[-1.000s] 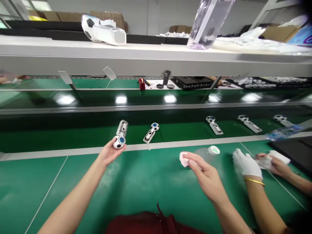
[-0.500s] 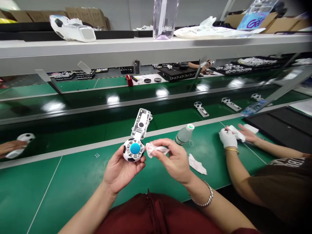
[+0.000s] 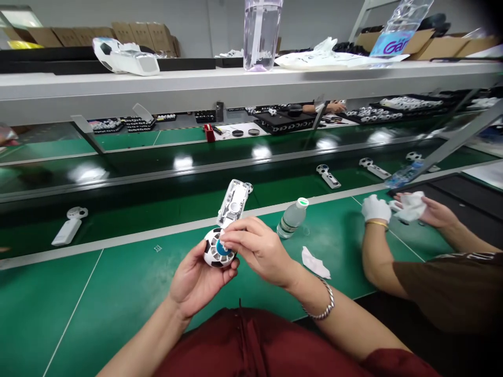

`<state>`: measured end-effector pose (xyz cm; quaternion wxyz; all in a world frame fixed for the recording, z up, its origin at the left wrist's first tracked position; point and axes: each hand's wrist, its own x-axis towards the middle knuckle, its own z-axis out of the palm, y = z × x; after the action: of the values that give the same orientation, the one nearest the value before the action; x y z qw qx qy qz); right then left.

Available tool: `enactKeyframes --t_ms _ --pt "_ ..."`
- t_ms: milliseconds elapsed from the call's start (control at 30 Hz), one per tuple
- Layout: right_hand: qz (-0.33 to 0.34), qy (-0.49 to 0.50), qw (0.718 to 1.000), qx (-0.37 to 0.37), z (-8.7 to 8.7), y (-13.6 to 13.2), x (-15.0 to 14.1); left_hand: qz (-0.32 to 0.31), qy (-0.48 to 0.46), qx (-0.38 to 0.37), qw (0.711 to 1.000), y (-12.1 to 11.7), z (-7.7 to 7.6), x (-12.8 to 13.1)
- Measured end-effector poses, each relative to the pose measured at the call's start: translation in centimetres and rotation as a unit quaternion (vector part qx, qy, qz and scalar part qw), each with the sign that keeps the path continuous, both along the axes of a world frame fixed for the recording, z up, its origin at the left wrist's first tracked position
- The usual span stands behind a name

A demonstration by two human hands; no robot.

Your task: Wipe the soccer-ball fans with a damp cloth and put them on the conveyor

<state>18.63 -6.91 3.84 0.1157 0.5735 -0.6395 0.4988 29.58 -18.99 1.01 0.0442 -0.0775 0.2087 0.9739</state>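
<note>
My left hand [image 3: 198,280] is closed round the head of a small handheld fan [image 3: 212,250] with a black-and-white football pattern. Its clear-and-white handle [image 3: 231,201] tilts up and away, its inner parts showing. My right hand [image 3: 263,251] pinches a white wipe, mostly hidden by the fingers, against the blue centre disc [image 3: 222,249] of the fan. Right of my hands, another crumpled white wipe [image 3: 315,263] lies on the green bench. Behind it stands a plastic bottle [image 3: 293,219] with a white cap.
A conveyor belt [image 3: 157,207] runs behind the bench edge, carrying several football fans, one of them a white fan [image 3: 67,230] at left. At right a co-worker's gloved hand [image 3: 376,208] and bare hand handle white cloth. Overhead, a shelf [image 3: 188,86] spans the view.
My right hand has moved left with the wipe onto the fan's blue disc. At left, a person's hand has let go of a fan on the belt. The co-worker's cloth has shifted.
</note>
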Motion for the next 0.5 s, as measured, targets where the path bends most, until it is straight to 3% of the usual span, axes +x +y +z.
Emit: enactKeyframes --t_ms 233,500 --pt "-0.035 -0.188 0.978 -0.083 1.1 1.5 -1.1 -0.017 0.008 0.013 1.0 0.0 0.6 0.1" --pt "-0.024 -0.274 0.956 -0.103 1.2 1.7 -0.7 -0.013 0.026 -0.001 1.0 0.1 0.9 0.3"
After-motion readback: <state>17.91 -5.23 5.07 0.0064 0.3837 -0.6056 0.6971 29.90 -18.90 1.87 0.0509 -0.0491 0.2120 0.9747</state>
